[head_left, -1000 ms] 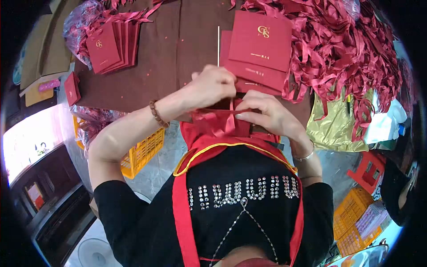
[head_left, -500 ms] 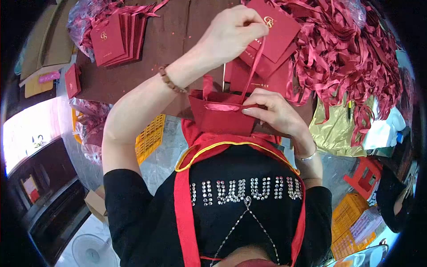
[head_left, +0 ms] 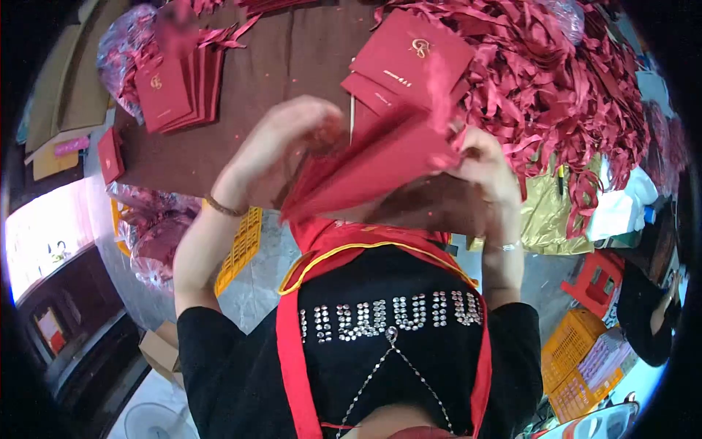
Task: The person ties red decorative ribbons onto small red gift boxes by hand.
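A red paper bag (head_left: pixel 380 167) hangs tilted over the table's near edge, blurred by motion, with its ribbon handle (head_left: pixel 440 84) at the upper right. My right hand (head_left: pixel 479 164) grips the bag's right end. Beside the bag's left part is my left hand (head_left: pixel 303 124), raised with the fingers curled and smeared; whether it holds anything is unclear. Flat red bags with gold print (head_left: pixel 409 58) lie stacked just beyond the bag. To their right spreads a big heap of red ribbon handles (head_left: pixel 563 95).
More red bags (head_left: pixel 168 91) stand in a row at the table's left, beside a clear plastic bag (head_left: pixel 121 62). A small red bag (head_left: pixel 111 155) is at the left edge. Gold plastic (head_left: pixel 548 219), a red stool (head_left: pixel 596 282) and orange crates (head_left: pixel 574 347) are at the right.
My left hand has let go of the ribbon handle and come down and left. My right hand has raised the bag's right side, and the bag is now tilted and turned.
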Demonstrator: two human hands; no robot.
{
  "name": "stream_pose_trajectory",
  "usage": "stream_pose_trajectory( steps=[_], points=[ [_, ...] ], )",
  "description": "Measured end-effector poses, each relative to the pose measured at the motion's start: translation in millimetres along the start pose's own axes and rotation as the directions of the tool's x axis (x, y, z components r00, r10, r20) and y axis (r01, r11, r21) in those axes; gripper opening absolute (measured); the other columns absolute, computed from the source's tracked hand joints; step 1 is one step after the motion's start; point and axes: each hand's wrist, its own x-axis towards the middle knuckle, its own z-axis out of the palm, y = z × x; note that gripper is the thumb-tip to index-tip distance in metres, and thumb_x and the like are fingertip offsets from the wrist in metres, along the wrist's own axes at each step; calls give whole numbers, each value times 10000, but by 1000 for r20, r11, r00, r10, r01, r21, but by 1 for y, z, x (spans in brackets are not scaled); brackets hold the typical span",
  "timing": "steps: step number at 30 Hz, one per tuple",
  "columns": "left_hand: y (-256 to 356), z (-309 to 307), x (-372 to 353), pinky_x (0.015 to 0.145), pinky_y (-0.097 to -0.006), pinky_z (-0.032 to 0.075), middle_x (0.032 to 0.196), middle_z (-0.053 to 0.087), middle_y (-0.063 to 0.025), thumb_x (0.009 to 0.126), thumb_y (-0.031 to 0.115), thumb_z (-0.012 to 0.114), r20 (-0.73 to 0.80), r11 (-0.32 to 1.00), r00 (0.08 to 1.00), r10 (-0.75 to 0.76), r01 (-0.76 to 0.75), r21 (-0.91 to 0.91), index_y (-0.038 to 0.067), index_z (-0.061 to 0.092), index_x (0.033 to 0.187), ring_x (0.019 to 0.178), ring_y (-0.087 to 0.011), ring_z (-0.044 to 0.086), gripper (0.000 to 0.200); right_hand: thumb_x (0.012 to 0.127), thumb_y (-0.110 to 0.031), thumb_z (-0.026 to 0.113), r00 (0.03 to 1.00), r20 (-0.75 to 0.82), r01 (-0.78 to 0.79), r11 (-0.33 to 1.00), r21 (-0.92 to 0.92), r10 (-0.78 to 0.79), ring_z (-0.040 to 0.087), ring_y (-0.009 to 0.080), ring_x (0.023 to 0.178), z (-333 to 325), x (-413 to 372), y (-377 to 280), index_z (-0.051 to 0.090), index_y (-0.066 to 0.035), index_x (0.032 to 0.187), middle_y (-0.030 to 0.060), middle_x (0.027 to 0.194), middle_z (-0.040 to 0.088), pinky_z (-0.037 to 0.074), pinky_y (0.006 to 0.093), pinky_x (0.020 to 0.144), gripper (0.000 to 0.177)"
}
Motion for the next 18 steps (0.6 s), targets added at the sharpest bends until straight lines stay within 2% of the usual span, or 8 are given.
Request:
stream_pose_trajectory(
  steps=[4, 5, 7, 8, 10, 12, 13, 18],
  points=[
    [-52, 44, 9, 1010, -332, 365, 1271, 521, -86, 943, 377, 478, 345, 952, 938, -30, 133, -277, 26, 381, 1344, 1182, -154, 474, 541, 927, -255, 509, 985, 71, -171, 958, 230, 158, 572, 180, 971, 17, 31, 10, 595, 2, 983, 112, 1112, 582, 447, 302, 868, 277],
    [-46, 57, 6, 1024, -343, 365, 1260, 534, -86, 930, 278, 529, 325, 872, 945, 40, 126, -473, 19, 371, 1348, 1181, -165, 491, 516, 927, -255, 509, 985, 65, -169, 959, 226, 158, 572, 180, 971, 25, 31, 9, 595, 2, 983, 112, 1112, 582, 447, 302, 868, 277],
    [-46, 59, 7, 991, -325, 394, 1227, 551, -73, 914, 215, 553, 305, 874, 952, 29, 124, -469, 21, 377, 1346, 1132, -153, 520, 505, 922, -264, 523, 982, 13, -162, 804, 572, 189, 571, 189, 1018, 40, 30, 9, 548, -9, 1116, 127, 1146, 566, 466, 309, 891, 321],
    [-46, 60, 7, 957, -308, 422, 1193, 567, -60, 898, 152, 578, 279, 877, 960, 18, 119, -466, 22, 382, 1344, 1083, -141, 548, 503, 922, -264, 523, 983, 6, -156, 806, 570, 186, 571, 189, 1018, 42, 33, 14, 548, -9, 1116, 127, 1146, 566, 466, 309, 891, 321],
    [-34, 61, 0, 877, -256, 455, 1058, 602, -28, 867, 67, 599, 182, 873, 983, 19, 72, -482, 27, 397, 1335, 964, -103, 578, 511, 925, -261, 518, 967, -186, 237, 887, 396, -176, 565, 205, 1061, 44, 36, 24, 481, -24, 1228, 128, 1164, 561, 478, 311, 906, 386],
    [-31, 58, 0, 809, -214, 451, 909, 578, 8, 875, 17, 581, -90, 931, 995, 46, -75, -356, 34, 429, 1302, 880, -65, 557, 454, 905, -171, 547, 926, -373, 155, 834, 530, 65, 577, 206, 1028, 10, 20, 18, 488, -63, 1179, 110, 1151, 569, 483, 339, 878, 300],
    [-36, 56, 4, 787, -210, 446, 890, 576, -1, 870, 15, 586, -167, 945, 980, 105, -151, -292, 28, 417, 1300, 857, -61, 545, 462, 903, -156, 545, 877, -473, 145, 896, 420, 80, 574, 207, 1012, -10, 14, 19, 483, -74, 1201, 99, 1113, 577, 477, 332, 882, 315],
    [-75, 48, 17, 762, -227, 438, 843, 573, -16, 855, -13, 573, -249, 983, 952, 175, -156, 94, 10, 373, 1297, 805, -81, 540, 486, 882, -112, 572, 727, -681, 173, 936, 305, 88, 578, 180, 938, -20, -17, 10, 512, -80, 1186, 57, 973, 604, 482, 293, 812, 311]
  ],
)
